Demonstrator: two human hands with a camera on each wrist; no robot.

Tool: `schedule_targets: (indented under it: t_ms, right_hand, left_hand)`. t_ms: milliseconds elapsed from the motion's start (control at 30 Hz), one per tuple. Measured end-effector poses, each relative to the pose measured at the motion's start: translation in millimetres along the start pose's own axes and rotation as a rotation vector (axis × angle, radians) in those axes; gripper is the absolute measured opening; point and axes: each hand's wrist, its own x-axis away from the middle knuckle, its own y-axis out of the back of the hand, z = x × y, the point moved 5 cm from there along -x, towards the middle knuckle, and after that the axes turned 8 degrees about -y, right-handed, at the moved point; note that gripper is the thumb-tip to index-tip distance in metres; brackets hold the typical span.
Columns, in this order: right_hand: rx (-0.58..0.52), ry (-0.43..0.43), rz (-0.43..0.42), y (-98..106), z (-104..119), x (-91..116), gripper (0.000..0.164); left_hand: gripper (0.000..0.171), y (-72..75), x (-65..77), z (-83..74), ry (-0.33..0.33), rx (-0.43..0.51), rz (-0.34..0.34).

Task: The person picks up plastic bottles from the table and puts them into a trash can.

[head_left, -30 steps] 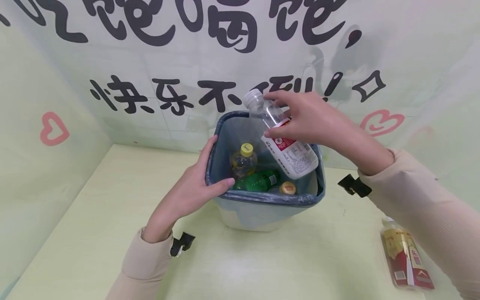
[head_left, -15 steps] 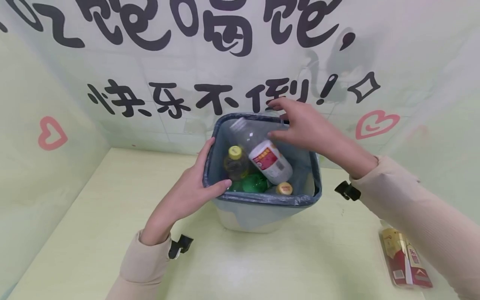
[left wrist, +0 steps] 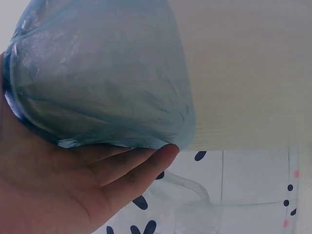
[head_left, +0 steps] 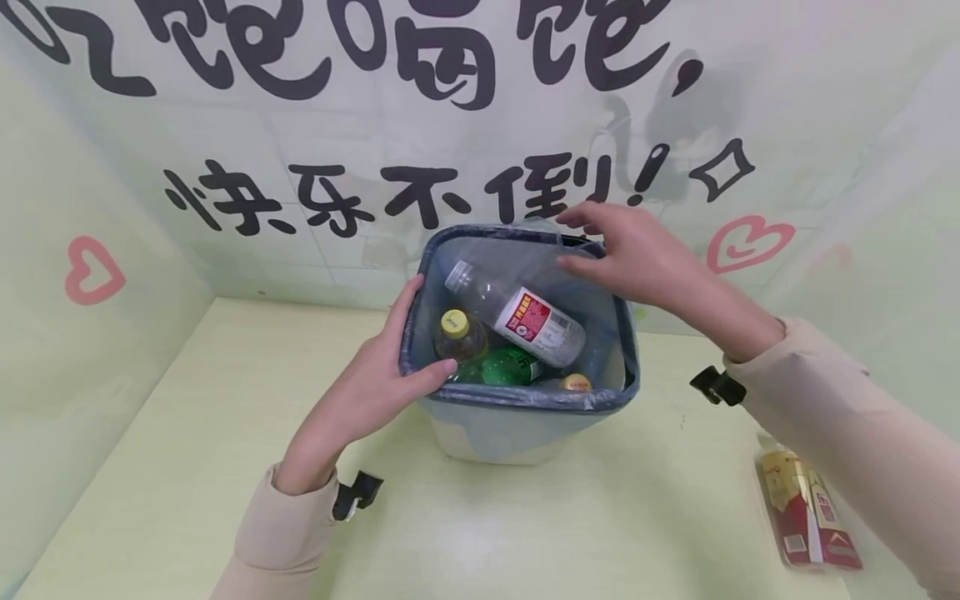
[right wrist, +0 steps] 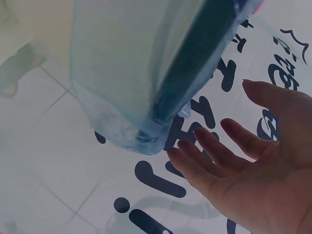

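A trash bin (head_left: pixel 495 437) with a bluish plastic liner stands on the table. My left hand (head_left: pixel 371 379) holds it at the left side, thumb over the rim and fingers along the outside; the left wrist view shows those fingers (left wrist: pixel 141 178) against the liner. Over the far right rim hovers my right hand (head_left: pixel 645 250), fingers spread and holding nothing. Inside the bin, a clear plastic bottle (head_left: pixel 517 317) with a red and white label lies slanted across a green bottle (head_left: pixel 510 367). Beside them are a yellow-capped bottle (head_left: pixel 459 333) and an orange-and-white cap (head_left: pixel 576 382), its lower part hidden by the rim.
On the table at the right lies a flattish clear bottle (head_left: pixel 806 508) with a red and gold label, near my right sleeve. A wall (head_left: pixel 337 275) with large black lettering rises close behind the bin. Side walls stand left and right.
My right hand has let go of the clear bottle with the red label, and it has dropped into the bin. The right hand stays above the rim; the left keeps its hold.
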Motion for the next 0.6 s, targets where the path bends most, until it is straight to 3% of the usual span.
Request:
schedule_targets:
  t_ms: [333, 600]
  right_hand:
    - [0.002, -0.012, -0.005, -0.3, -16.9, 11.7, 0.051]
    - [0.013, -0.086, -0.028, 5.5, -52.2, 29.3, 0.054]
  left_hand:
    - [0.096, 0.3, -0.2, 2.1, -0.011, 0.016, 0.001]
    - [0.096, -0.1, 0.2, 1.7, -0.012, 0.024, 0.005]
